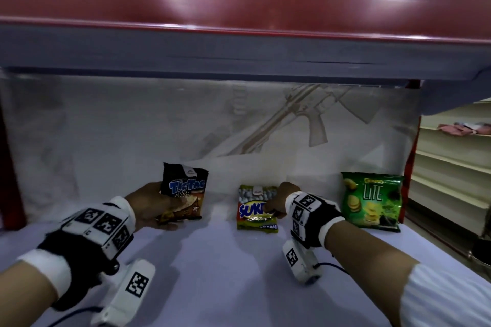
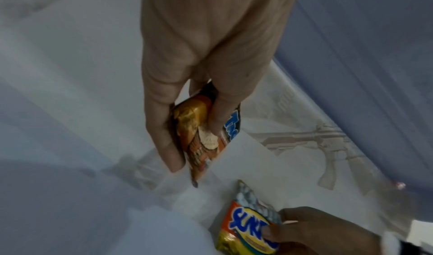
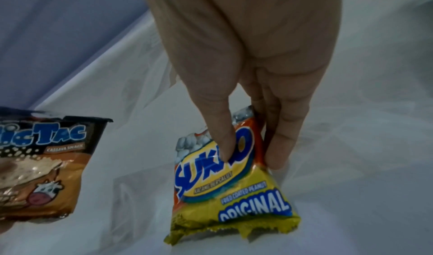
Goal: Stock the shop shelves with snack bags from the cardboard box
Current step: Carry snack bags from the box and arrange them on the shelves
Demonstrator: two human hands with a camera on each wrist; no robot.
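My left hand (image 1: 156, 207) grips a black and brown Tic Tac bag (image 1: 184, 195), held upright near the back of the white shelf (image 1: 212, 273). In the left wrist view the thumb and fingers pinch the Tic Tac bag (image 2: 199, 133) from both sides. To its right, my right hand (image 1: 279, 204) pinches a yellow Sukro peanut bag (image 1: 255, 210) that stands on the shelf. The right wrist view shows the thumb on the front of the Sukro bag (image 3: 225, 181) and fingers behind it. The cardboard box is out of sight.
A green Lite chip bag (image 1: 372, 202) stands upright at the shelf's right end. A red-fronted upper shelf (image 1: 239, 8) overhangs close above. Red side posts (image 1: 10, 167) flank the bay. Cream shelving (image 1: 451, 167) with a pink item lies further right.
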